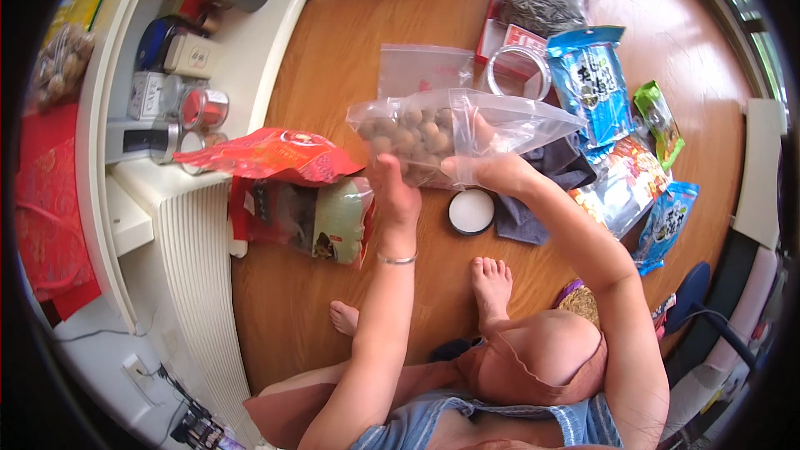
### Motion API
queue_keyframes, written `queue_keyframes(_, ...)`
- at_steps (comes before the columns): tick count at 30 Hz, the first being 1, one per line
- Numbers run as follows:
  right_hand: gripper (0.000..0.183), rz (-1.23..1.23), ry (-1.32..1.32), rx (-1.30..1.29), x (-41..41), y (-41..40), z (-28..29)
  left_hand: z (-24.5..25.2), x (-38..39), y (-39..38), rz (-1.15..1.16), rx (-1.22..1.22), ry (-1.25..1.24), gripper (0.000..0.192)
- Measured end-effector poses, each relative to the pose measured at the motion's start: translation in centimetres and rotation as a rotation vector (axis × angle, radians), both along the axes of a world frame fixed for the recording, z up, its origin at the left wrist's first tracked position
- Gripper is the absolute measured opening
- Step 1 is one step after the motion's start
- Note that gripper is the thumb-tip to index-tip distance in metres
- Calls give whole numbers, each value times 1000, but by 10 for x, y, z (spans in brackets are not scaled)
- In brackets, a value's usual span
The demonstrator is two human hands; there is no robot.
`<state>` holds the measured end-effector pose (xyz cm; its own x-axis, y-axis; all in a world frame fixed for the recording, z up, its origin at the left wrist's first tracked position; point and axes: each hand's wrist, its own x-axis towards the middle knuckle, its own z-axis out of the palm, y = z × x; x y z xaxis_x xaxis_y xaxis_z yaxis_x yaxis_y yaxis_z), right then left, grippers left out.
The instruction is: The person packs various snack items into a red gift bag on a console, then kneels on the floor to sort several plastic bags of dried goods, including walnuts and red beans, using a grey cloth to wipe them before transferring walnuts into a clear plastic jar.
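Before me I hold up a clear zip-top plastic bag (pixel 409 134), partly filled with round brown nuts or dried fruits. My left hand (pixel 398 194) supports its filled end from the near side, thumb up against the plastic and fingers partly hidden behind it. Around the bag's middle, next to the zip strip, my right hand (pixel 490 165) grips with the thumb in front. The bag's loose upper end points right. Beneath, on the wooden floor, lie another clear zip bag (pixel 426 65) and a round white-faced lid (pixel 470 212).
Left are a red pouch (pixel 275 155), another food packet (pixel 340 219) and a white shelf (pixel 275 44) with jars and tins. On the right lie blue snack packets (pixel 590 84), a dark cloth (pixel 522 219), a clear round container (pixel 519 72) and a bag of seeds (pixel 542 6).
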<state>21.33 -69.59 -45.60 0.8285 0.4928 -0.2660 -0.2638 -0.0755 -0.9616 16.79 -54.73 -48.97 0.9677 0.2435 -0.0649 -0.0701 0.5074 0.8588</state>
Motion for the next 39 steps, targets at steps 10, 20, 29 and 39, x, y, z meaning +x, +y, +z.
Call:
queue_keyframes(10, 59, -50, 265, 77, 10, 19, -25, -5, -3, -1, 65, -67, 120, 64)
queue_keyframes(20, 24, 291, -668, -599, 25, 31, 2, -23, -3, -4, 192, -254, 189, 68)
queue_keyframes(29, 28, 708, 277, -152, 52, 7, 5, -34, -4, 8, 181, -161, 191, 62)
queue_keyframes(39, 15, 586, -360, -619, 32, -2, 49, -47, -10, 17, 274, -132, 270, 58)
